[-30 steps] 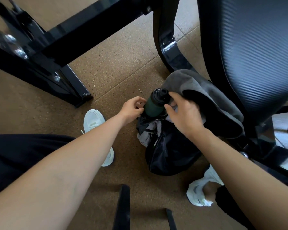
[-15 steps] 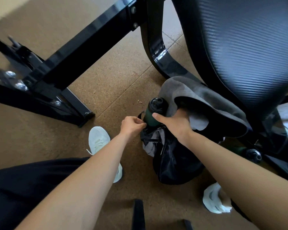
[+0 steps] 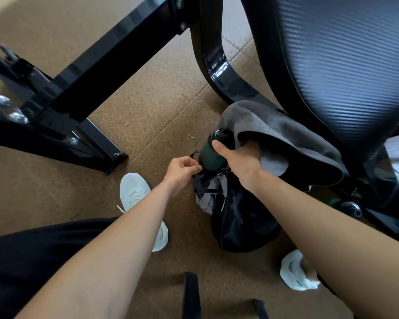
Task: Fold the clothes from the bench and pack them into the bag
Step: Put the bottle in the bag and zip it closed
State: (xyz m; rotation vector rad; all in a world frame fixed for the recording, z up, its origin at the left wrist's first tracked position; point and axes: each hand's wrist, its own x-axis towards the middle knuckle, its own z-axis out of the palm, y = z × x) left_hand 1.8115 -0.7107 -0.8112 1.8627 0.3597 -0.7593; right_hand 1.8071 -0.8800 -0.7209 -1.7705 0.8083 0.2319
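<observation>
On the left, the black frame leg (image 3: 97, 140) is boxing in the floor (image 3: 147, 100), leaving only a narrow lane beside the white shoe (image 3: 136, 192). The left hand (image 3: 182, 172) is pinching the rim of the black bag (image 3: 242, 219), apparently holding its mouth open. The right hand (image 3: 240, 161) is gripping the green bottle (image 3: 211, 156) standing in that mouth, its fingers hidden under the grey garment (image 3: 274, 127), which is sagging over the bag's far edge instead of lying folded inside. The desk (image 3: 332, 65) is overhanging everything, so lifting room looks tight.
</observation>
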